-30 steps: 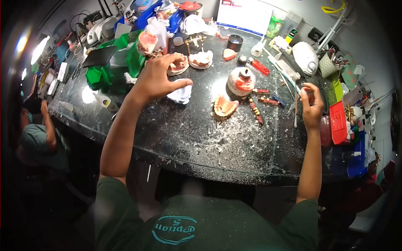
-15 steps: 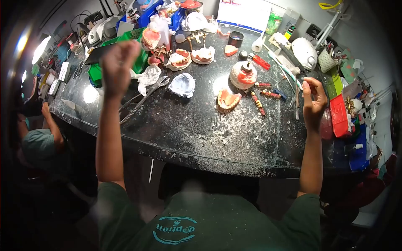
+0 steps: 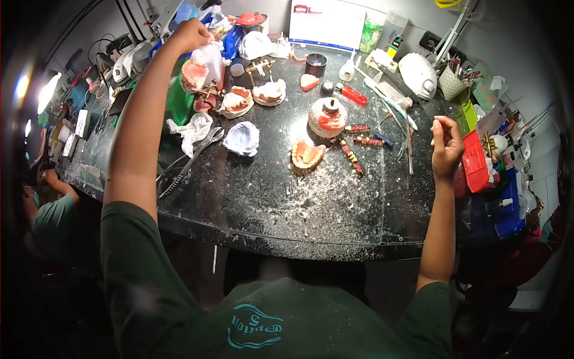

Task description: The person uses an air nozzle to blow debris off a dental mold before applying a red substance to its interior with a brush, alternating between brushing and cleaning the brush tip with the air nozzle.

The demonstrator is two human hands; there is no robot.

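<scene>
Neither grip closes on anything that can be made out: the right hand (image 3: 446, 145) is raised just above the desk's (image 3: 335, 209) right side with thumb and fingertips pinched lightly together, apparently empty, though something tiny between them cannot be ruled out. Its forearm rises nearly straight from the near edge, wrist bent slightly inward. Just to its left lie thin hand instruments (image 3: 409, 149), laid parallel where that hand could reach them. Nearer the middle, amid white plaster dust, sits a pink denture base (image 3: 306, 154), beside strips of denture teeth (image 3: 351, 157) and a white cast carrying red wax (image 3: 327, 118). Left of centre lie a pale impression tray (image 3: 241, 139) and long metal forceps (image 3: 190, 160). The left hand (image 3: 190, 35) is farthest, arm fully stretched up and across to the cluttered back-left, fist curled near a white bottle (image 3: 210, 60); whether it holds anything I cannot tell. Mounted casts (image 3: 237, 102) stand below it.
</scene>
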